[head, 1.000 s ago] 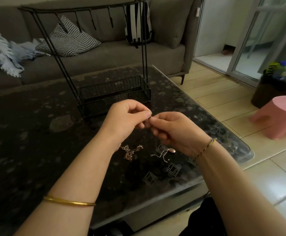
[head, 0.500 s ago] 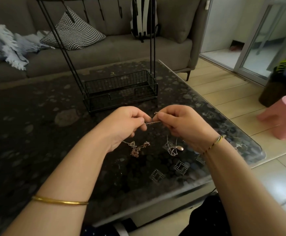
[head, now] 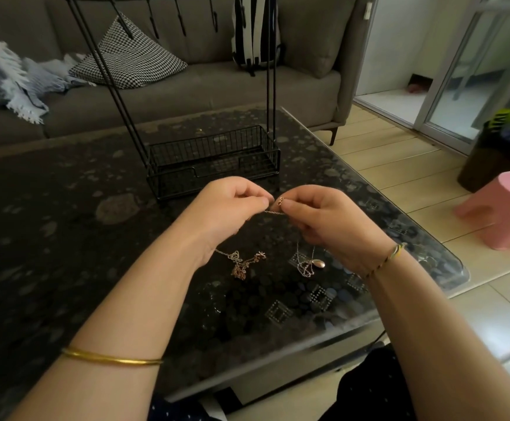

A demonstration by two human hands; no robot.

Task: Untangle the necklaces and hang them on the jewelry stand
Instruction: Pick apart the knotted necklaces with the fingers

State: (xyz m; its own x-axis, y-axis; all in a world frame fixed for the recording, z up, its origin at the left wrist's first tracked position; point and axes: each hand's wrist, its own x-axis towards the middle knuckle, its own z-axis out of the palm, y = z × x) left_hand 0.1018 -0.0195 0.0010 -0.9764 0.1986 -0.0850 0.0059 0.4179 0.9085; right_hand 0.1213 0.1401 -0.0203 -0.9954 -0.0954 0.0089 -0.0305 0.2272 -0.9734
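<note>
Our left hand (head: pixel 232 208) and right hand (head: pixel 326 220) are raised just above the worktop (head: pixel 65 238), fingertips nearly meeting. Each pinches the same fine chain (head: pixel 273 212) between thumb and forefinger. We judge the grip is meant to keep a short stretch taut, so the strand can be followed or its small clasp (head: pixel 281 201), showing at the right fingertips, can be worked.

Thin strands drop from under both hands toward the worktop, and we cannot tell which necklace the held chain belongs to. Below the left wrist lies a rose-gold tangle (head: pixel 243 264). Near it, under the right hand, an oval-pendant necklace (head: pixel 317 263) sits in its own loose heap.

Beyond the hands stands the black wire jewelry stand (head: pixel 214 161), the hooks (head: pixel 181 22) we can see bare, so nothing is hung yet.

A second ago the fingertips were pressed together. Now they have parted a little and a bit of chain shows between them. Both heaps lie much as they did, and the stand's top bar has slid to the very top edge of the view.
</note>
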